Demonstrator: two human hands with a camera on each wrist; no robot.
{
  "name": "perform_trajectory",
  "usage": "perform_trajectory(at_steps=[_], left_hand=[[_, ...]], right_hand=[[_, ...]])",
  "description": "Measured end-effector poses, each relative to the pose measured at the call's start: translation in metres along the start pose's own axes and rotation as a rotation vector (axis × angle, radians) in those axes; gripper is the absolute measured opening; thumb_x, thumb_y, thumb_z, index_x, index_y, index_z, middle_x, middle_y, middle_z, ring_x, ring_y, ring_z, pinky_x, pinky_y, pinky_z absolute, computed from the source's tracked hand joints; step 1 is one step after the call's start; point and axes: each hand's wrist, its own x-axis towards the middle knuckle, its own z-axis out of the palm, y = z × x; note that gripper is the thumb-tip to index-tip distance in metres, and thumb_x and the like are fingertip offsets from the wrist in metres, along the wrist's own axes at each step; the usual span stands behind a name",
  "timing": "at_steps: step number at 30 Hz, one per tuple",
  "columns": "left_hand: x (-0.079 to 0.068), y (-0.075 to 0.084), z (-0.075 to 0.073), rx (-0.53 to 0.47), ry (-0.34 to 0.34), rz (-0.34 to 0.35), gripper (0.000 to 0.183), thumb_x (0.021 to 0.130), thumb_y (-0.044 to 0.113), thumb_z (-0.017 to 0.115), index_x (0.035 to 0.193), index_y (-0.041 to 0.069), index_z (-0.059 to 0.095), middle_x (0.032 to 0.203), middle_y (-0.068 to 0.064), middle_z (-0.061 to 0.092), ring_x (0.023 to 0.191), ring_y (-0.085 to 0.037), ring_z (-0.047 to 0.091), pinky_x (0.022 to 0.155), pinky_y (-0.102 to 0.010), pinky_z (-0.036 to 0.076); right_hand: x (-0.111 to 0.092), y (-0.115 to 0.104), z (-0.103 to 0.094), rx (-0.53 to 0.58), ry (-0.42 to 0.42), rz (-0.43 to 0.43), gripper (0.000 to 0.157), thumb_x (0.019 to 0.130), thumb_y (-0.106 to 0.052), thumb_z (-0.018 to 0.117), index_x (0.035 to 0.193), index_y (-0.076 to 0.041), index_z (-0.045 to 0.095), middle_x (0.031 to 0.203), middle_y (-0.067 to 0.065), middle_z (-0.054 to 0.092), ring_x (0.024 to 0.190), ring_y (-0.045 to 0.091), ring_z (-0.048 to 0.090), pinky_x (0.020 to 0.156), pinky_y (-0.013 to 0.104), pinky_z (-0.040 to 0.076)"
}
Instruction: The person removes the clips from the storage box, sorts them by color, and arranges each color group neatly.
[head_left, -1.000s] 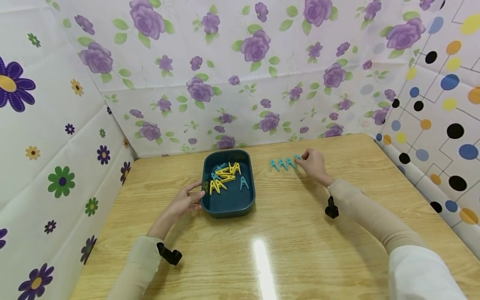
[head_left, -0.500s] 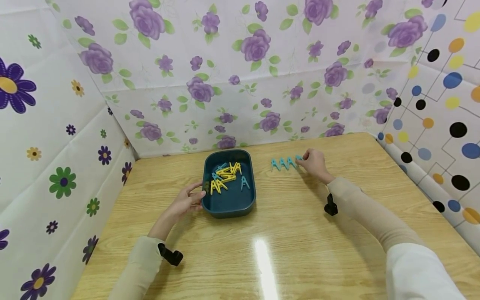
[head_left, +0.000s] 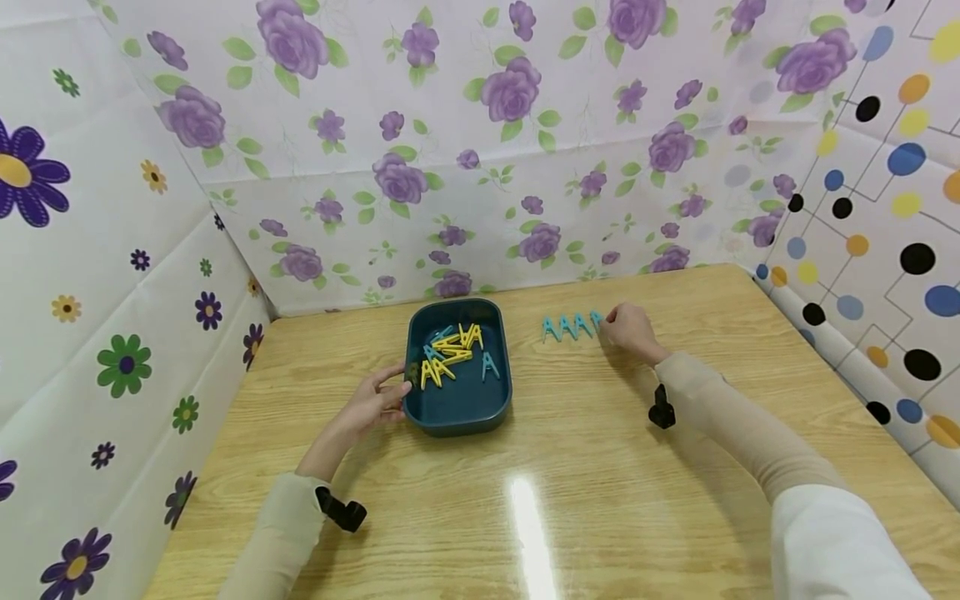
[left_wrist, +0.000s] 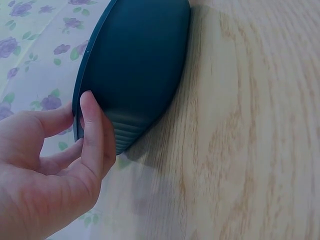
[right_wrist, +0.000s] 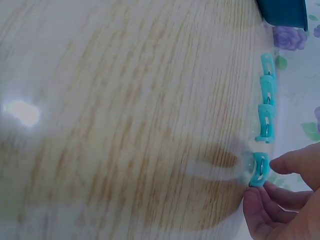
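My left hand (head_left: pixel 375 400) grips the left wall of a dark teal plastic bin (head_left: pixel 456 425). In the left wrist view one finger lies against the bin's outer side (left_wrist: pixel 135 60) while others reach behind the rim. The bin holds yellow clothespins (head_left: pixel 457 357) and a few blue clothespins (head_left: pixel 489 365). To its right, several light-blue clothespins (head_left: pixel 567 326) stand in a row on the table. My right hand (head_left: pixel 632 333) is at the row's right end. Its thumb and a fingertip pinch the lower end of the last clothespin (right_wrist: pixel 260 167), with the index fingertip beside it.
The wooden table (head_left: pixel 450 517) has a bright glare streak toward the front. A flowered cloth (head_left: pixel 465 200) rises behind its back edge, close beyond the clothespin row. Patterned cloths also stand along the left and right sides. A black camera is strapped to each wrist.
My right hand has shifted slightly right and down along the last clothespin, so more of that clothespin shows. My left hand and the bin have kept their places.
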Motion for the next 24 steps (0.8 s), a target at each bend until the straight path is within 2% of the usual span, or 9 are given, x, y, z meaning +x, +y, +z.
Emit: perform_trajectory(at_steps=[2,5,16,24], left_hand=[[0.0004,-0.0003,-0.0002,0.004,0.002,0.001,0.067,0.098,0.027,0.057,0.154,0.011,0.023,0.103,-0.004,0.069,0.072,-0.006,0.064,0.066,-0.022,0.055],[0.0004,-0.0004,-0.0003,0.007,0.0,0.004,0.067,0.098,0.027,0.057,0.154,0.011,0.023,0.104,-0.005,0.069,0.072,-0.006,0.064,0.066,-0.023,0.055],[0.0001,0.0003,0.0003,0.006,-0.005,0.009,0.066,0.099,0.026,0.056,0.154,0.011,0.022,0.105,-0.004,0.069,0.073,-0.006,0.065,0.067,-0.022,0.055],[-0.0002,0.0001,0.0007,0.013,0.005,0.008,0.065,0.1,0.025,0.055,0.154,0.011,0.022,0.105,-0.004,0.069,0.073,-0.006,0.064,0.067,-0.021,0.055]], right_hand=[[-0.0006,-0.0005,-0.0006,-0.004,-0.002,-0.008,0.026,0.094,-0.008,0.052,0.08,0.006,0.07,0.052,0.002,0.055,0.044,0.01,0.038,0.047,0.025,0.035],[-0.0002,-0.0005,-0.0002,-0.011,-0.003,-0.01,0.026,0.093,-0.005,0.049,0.087,0.008,0.071,0.056,0.008,0.059,0.045,0.011,0.039,0.05,0.026,0.037],[0.0009,0.0005,0.0009,-0.008,0.004,0.001,0.027,0.088,-0.002,0.047,0.073,0.003,0.069,0.049,0.002,0.05,0.044,0.011,0.032,0.048,0.026,0.031],[-0.0007,0.0003,0.0006,0.014,-0.006,-0.009,0.029,0.09,-0.003,0.048,0.07,0.003,0.068,0.045,-0.003,0.04,0.043,0.01,0.028,0.046,0.026,0.028]])
